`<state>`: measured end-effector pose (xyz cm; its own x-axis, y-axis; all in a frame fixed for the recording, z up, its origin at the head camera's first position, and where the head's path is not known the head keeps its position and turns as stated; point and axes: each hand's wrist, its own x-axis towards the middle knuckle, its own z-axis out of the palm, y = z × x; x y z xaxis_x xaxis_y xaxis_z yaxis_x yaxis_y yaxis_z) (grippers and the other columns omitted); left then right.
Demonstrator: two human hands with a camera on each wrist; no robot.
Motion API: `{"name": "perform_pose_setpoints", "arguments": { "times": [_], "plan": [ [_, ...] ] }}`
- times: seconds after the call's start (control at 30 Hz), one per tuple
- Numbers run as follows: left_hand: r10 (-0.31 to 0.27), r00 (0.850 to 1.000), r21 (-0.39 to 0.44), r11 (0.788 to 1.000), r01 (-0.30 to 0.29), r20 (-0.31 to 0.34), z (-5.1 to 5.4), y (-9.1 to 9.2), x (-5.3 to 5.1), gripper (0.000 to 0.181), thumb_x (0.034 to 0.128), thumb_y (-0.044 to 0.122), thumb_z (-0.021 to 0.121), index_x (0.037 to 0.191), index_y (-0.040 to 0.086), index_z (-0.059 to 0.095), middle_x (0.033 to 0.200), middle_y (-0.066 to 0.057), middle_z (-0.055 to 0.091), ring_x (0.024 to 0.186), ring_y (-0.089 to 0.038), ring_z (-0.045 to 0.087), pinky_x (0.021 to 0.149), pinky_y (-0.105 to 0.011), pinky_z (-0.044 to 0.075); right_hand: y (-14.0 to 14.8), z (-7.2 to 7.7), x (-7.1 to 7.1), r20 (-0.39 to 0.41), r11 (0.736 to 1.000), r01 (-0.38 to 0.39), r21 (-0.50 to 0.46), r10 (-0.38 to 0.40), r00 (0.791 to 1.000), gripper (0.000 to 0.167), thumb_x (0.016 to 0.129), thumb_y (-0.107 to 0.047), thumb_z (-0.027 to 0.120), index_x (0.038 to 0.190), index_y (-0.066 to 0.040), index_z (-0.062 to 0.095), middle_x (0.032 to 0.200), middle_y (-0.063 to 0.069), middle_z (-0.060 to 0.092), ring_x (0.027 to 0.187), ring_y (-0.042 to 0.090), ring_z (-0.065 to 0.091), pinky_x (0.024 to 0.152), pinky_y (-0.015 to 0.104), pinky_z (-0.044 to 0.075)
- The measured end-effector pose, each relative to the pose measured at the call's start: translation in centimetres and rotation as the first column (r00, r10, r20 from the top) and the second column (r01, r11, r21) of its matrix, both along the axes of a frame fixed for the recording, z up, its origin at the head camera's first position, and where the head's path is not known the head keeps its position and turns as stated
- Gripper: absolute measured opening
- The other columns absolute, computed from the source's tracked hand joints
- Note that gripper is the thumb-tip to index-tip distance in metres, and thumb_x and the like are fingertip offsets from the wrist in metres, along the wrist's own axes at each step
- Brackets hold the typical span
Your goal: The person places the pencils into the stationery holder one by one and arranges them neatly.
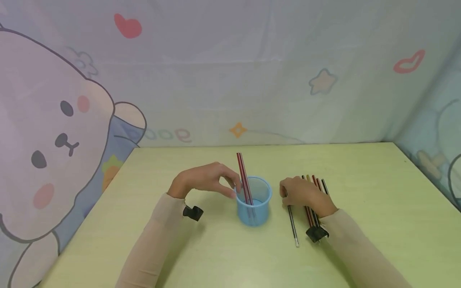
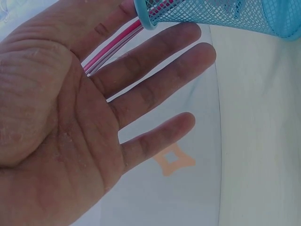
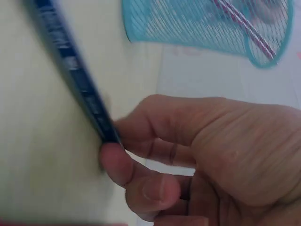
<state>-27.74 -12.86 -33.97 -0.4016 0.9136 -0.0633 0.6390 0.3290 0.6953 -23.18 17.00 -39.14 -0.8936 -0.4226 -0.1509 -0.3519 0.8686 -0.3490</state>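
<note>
A light blue mesh pen cup (image 1: 253,214) stands upright on the table, with red-and-white striped pencils (image 1: 243,172) leaning in it. My left hand (image 1: 210,178) is at the cup's left rim, thumb and index finger pinching it; the other fingers (image 2: 155,89) extend straight in the left wrist view. To the right of the cup, my right hand (image 1: 304,193) pinches a dark pencil (image 1: 292,225) between thumb and fingertips. Its white eraser end points toward me. In the right wrist view this pencil (image 3: 80,77) looks dark blue with pale lettering.
Several more pencils (image 1: 325,186) lie side by side under and beyond my right hand, partly hidden by it. The pale yellow-green table (image 1: 216,256) ends at a printed cloth backdrop (image 1: 223,80). Each wrist carries a small black camera (image 1: 193,213).
</note>
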Motion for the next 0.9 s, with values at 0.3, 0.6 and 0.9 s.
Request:
{"name": "perform_pose_setpoints", "arguments": {
  "times": [0.3, 0.6, 0.9],
  "plan": [
    [0.013, 1.0, -0.01, 1.0, -0.013, 0.006, -0.6, -0.1, 0.1, 0.008, 0.0908, 0.017, 0.075, 0.099, 0.018, 0.073, 0.102, 0.008, 0.072, 0.104, -0.011, 0.067, 0.096, -0.031, 0.053, -2.6, -0.7, 1.3, 0.014, 0.999, 0.044, 0.012, -0.044, 0.999, 0.021, 0.081, -0.002, 0.069, 0.079, -0.011, 0.05, 0.069, 0.002, 0.05, 0.061, 0.017, 0.045, 0.052, 0.029, 0.035],
    [0.007, 1.0, -0.002, 1.0, -0.007, 0.008, -0.3, -0.1, 0.2, 0.007, 0.0917, 0.016, 0.074, 0.098, 0.018, 0.072, 0.102, 0.007, 0.072, 0.105, -0.013, 0.068, 0.097, -0.032, 0.053, -2.6, -0.9, 0.7, -0.008, 0.996, -0.026, -0.085, 0.025, 1.0, 0.021, 0.079, -0.002, 0.065, 0.074, -0.014, 0.048, 0.064, -0.003, 0.04, 0.056, 0.013, 0.034, 0.05, 0.026, 0.027],
    [-0.008, 1.0, -0.005, 1.0, 0.008, 0.006, -0.2, 0.2, 0.0, 0.007, 0.0917, 0.016, 0.074, 0.096, 0.019, 0.07, 0.1, 0.009, 0.071, 0.103, -0.012, 0.068, 0.096, -0.034, 0.054, 0.7, 0.9, -1.3, 0.149, 0.917, -0.003, -0.4, 0.068, 0.986, 0.007, 0.093, -0.009, 0.061, 0.1, -0.007, 0.061, 0.082, 0.005, 0.065, 0.066, 0.015, 0.054, 0.059, 0.029, 0.042]
  ]
}}
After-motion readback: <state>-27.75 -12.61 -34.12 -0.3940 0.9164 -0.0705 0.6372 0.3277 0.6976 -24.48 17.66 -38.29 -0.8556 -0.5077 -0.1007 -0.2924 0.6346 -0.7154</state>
